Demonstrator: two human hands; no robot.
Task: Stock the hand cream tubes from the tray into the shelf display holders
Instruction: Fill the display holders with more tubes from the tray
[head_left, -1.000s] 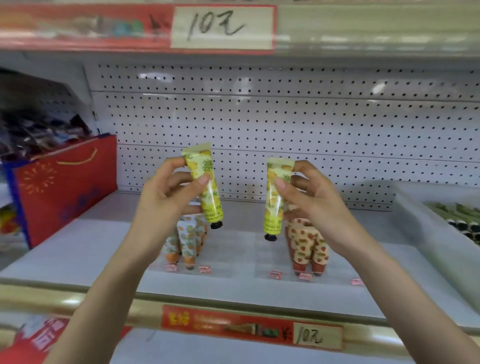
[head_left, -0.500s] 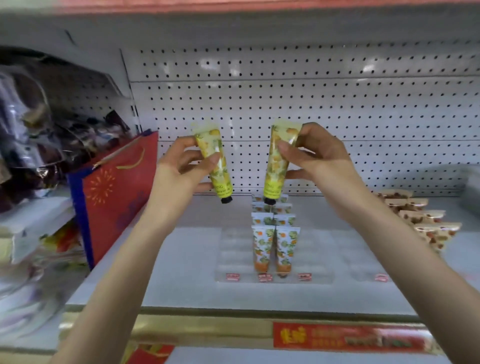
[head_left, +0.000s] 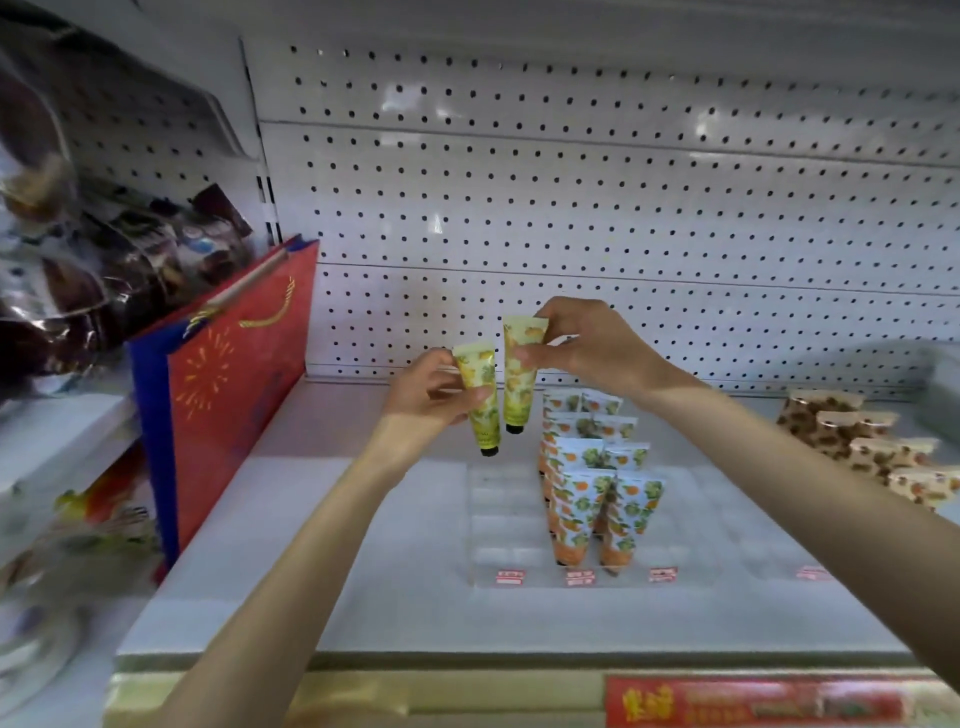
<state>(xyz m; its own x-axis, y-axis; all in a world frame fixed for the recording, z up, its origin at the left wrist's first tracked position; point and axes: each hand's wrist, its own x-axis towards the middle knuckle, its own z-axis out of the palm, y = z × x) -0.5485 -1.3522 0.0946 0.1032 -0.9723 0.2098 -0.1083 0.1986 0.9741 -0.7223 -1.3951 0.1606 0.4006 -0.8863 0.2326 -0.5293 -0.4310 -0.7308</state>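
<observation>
My left hand (head_left: 428, 402) holds a yellow-green hand cream tube (head_left: 480, 402) cap down, above the back left of the clear display holder (head_left: 498, 525). My right hand (head_left: 587, 345) pinches a second yellow tube (head_left: 519, 371) near its crimped top, cap down, right beside the first. Both tubes hang above the holder's vacant left slots. Several white tubes with orange print (head_left: 592, 488) stand in the holder's middle rows.
A red and blue gift bag (head_left: 228, 400) stands at the shelf's left end. Brown-patterned tubes (head_left: 857, 441) stand in another holder to the right. White pegboard (head_left: 571, 208) backs the shelf. Dark wrapped goods (head_left: 78, 270) fill the neighbouring shelf on the left.
Both hands have come lower and closer together, so the two yellow tubes now hang side by side over the holder's left part. The view has shifted left.
</observation>
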